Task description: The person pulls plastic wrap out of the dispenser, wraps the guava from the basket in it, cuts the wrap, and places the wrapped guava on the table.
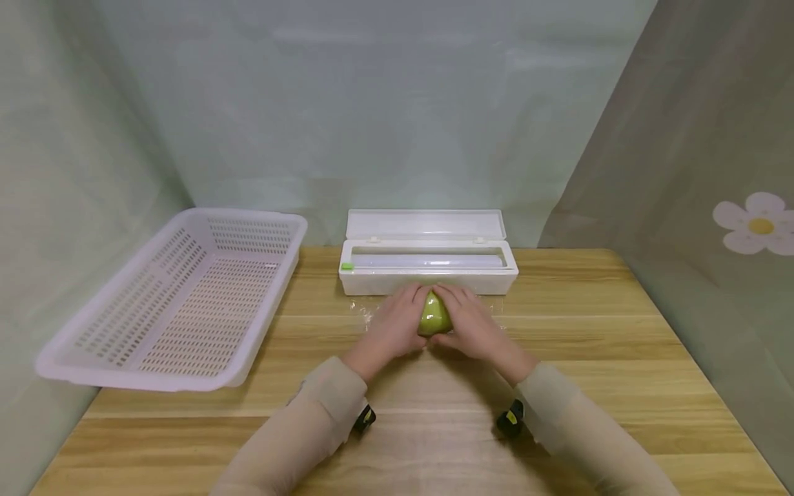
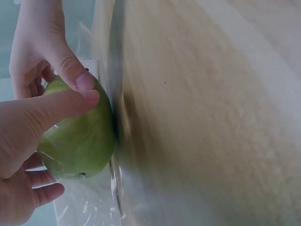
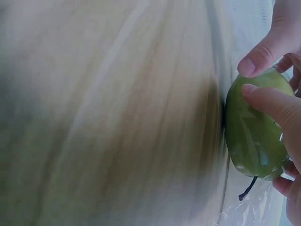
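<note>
A green pear (image 1: 435,315) lies on its side on the table, with clear plastic film (image 2: 89,202) drawn over it. My left hand (image 1: 397,322) and my right hand (image 1: 471,324) hold it from either side. In the left wrist view both thumbs press on the pear's near face while the other fingers curve behind it. The dark stem (image 3: 247,189) sticks out at one end in the right wrist view. Loose film spreads out past both ends of the fruit. The hidden far side of the pear faces the film box.
Just behind the hands stands a white film dispenser box (image 1: 428,284), lid (image 1: 424,225) raised, a roll (image 1: 428,261) inside and a green slider (image 1: 347,266) at its left. A white slotted basket (image 1: 248,344) sits at the left of the wooden table (image 1: 620,399).
</note>
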Demonstrator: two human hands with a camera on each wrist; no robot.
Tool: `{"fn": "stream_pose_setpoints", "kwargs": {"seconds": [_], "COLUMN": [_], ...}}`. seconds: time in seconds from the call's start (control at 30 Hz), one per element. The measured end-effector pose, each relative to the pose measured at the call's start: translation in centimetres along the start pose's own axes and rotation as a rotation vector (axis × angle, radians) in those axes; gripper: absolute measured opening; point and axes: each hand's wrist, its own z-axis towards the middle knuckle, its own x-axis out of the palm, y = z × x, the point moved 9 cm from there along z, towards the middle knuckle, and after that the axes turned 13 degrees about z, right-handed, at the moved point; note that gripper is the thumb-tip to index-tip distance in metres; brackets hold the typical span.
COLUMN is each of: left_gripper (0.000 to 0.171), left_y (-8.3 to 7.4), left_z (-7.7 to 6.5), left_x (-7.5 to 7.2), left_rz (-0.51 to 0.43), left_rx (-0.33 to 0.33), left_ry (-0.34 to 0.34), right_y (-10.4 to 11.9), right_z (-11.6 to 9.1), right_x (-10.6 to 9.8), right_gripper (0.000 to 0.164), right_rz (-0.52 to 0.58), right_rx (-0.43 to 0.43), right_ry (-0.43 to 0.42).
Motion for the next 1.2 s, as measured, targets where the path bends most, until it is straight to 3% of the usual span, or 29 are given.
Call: {"fn": "stream_pose_setpoints", "kwargs": {"seconds": [0.3,0.57,0.73,0.83,1.03,1.2], "left_gripper": [0.108,0.095,0.093,0.092,0.091,0.090], "left_y": [-0.1,0.5,0.6,0.6,0.6,0.7], "left_z": [0.8,1.1,1.0,0.8,0.5,0.6], "left_x": [0.7,0.9,0.7,0.5,0.6,0.8], "left_rz": [0.108,0.145,0.135,0.110,-0.035,-0.120], "left_rx": [-0.015,-0.021,0.016,0.039,0.060,0.047], "left_ry": [0.019,-0.021,-0.022,-0.032,-0.026,-0.027], "right_y": [-0.7,-1.6,-1.8,-1.7,-1.9,-2.0], "right_z": [0.6,0.9,0.8,0.6,0.3,0.5], "right_x": [0.2,0.0,-0.3,-0.3,0.5,0.6], "right_gripper": [0.102,0.099,0.090,0.087,0.094,0.099], "right_rz": [-0.017,0.030,0.049,0.099,0.228,0.210], "right_rx": [-0.001,0.019,0.013,-0.007,0.001,0.009], "right_ry": [0.037,0.042,0.022,0.021,0.083,0.073]}}
